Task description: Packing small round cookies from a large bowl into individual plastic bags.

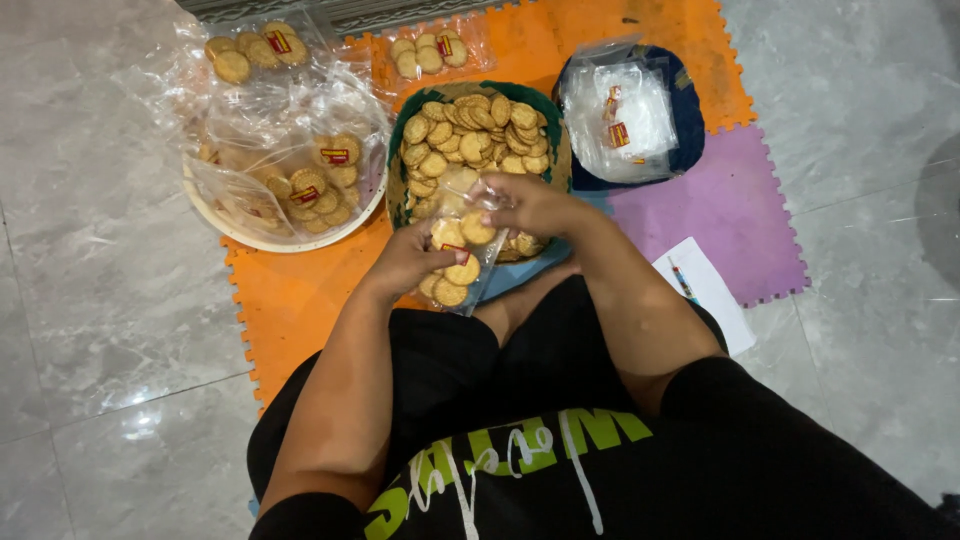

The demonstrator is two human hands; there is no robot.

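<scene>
The left hand (408, 262) is curled around the lower side of a clear plastic bag (458, 250), gripping it from the left with the fingers closed on the plastic. The right hand (530, 205) pinches the top of the same bag, its fingers bent and narrow at the bag's mouth, so both hands hold the bag between them. The bag sits just in front of the person's knees, over the near rim of a round basket (398, 190), and it is partly filled with round golden biscuits and a small red and yellow label. The basket behind it is piled with loose biscuits (478, 135) of the same kind. To the left, a white bowl (290, 240) holds several filled bags, and two more filled bags (255, 50) lie beyond it near the top edge. To the right, a dark blue tray (690, 115) carries a stack of empty clear bags (618, 110). All of it rests on orange foam mats (300, 300) with a purple mat (735, 215) beside them, laid on a grey tiled floor (100, 330). A white sheet of paper (705, 285) lies by the right forearm. Bare mat lies open to the left of the hands, and the floor around the mats is open.
</scene>
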